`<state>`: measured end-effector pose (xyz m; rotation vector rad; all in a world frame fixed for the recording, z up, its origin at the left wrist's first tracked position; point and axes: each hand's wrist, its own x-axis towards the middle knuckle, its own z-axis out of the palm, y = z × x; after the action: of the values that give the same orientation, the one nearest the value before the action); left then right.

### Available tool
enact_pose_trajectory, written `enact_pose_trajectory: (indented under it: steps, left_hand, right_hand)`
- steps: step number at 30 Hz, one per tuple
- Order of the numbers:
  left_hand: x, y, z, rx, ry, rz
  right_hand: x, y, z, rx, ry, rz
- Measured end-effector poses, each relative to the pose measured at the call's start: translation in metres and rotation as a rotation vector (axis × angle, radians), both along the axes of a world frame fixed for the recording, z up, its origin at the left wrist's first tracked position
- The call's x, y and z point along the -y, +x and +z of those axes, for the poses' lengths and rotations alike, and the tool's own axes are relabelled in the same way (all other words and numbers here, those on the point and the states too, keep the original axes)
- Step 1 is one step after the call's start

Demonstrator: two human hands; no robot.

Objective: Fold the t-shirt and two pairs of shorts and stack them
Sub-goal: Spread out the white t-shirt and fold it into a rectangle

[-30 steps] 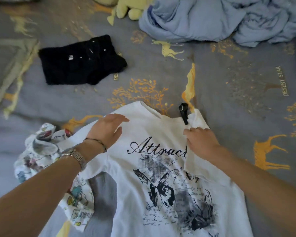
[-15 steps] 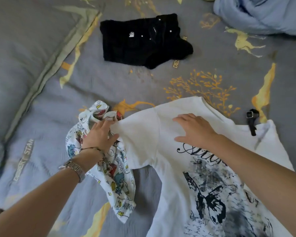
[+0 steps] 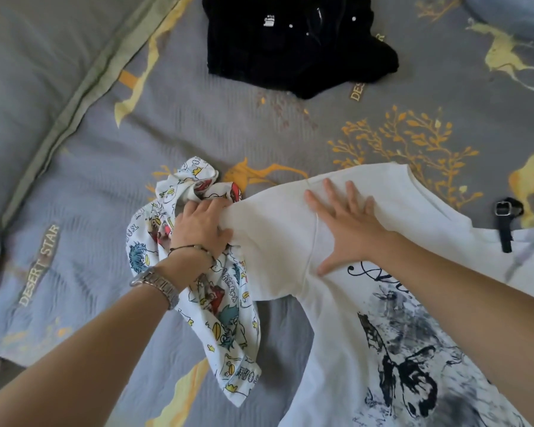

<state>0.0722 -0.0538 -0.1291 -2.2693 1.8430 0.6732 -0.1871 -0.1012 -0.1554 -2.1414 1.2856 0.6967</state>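
T-shirt (image 3: pixel 367 318), white with a butterfly print, lies face up on the grey bedspread (image 3: pixel 90 195) in front of you. Your left hand (image 3: pixel 202 228) grips the sleeve end, fingers curled into the cloth, over the crumpled cartoon-print shorts (image 3: pixel 228 318). Your right hand (image 3: pixel 349 229) presses flat on the shoulder, fingers spread straight. Black shorts (image 3: pixel 293 44) lie well apart, farther up the bed.
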Motion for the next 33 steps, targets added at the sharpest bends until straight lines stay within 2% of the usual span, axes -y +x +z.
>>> enact_pose_trajectory:
  steps: [5, 8, 11, 14, 16, 19, 20, 22, 24, 28, 33]
  left_hand:
    - [0.002, -0.002, -0.002, -0.054, -0.08, 0.032]
    - [0.001, -0.003, -0.005, -0.076, -0.255, 0.025]
    - [-0.006, -0.004, -0.006, -0.186, -0.474, 0.034]
    - [-0.013, -0.015, 0.0, -0.359, -0.544, 0.064]
    - [-0.017, -0.028, 0.009, -0.446, -0.568, 0.076]
    - [-0.026, -0.054, 0.018, -0.469, -0.619, -0.009]
    - [-0.029, -0.064, 0.021, -0.492, -0.623, -0.033]
    - [-0.033, -0.085, 0.026, -0.557, -0.608, -0.083]
    - [-0.038, -0.103, 0.03, -0.626, -0.562, -0.13]
    - [-0.048, -0.123, 0.031, -0.669, -0.474, -0.122]
    - [-0.057, -0.107, 0.005, -0.566, -0.418, -0.059]
  right_hand:
    - [-0.001, 0.002, -0.006, -0.033, -0.012, -0.011]
    - [0.0, 0.003, -0.008, -0.042, -0.019, -0.018]
    - [0.0, 0.003, -0.008, -0.049, -0.021, -0.011]
    - [0.003, 0.004, -0.004, -0.015, 0.039, -0.066]
    - [0.01, 0.006, 0.006, 0.114, 0.07, -0.209]
    - [0.017, 0.012, 0.034, 0.479, -0.091, -0.576]
    - [0.018, 0.015, 0.048, 0.582, -0.023, -0.733]
    - [0.019, 0.021, 0.073, 0.706, 0.306, -0.971]
    - [0.018, 0.022, 0.09, 0.716, 0.527, -1.007]
    - [0.017, 0.011, 0.093, 0.686, 0.516, -0.988]
    - [0.011, -0.006, 0.08, 0.712, 0.463, -1.01]
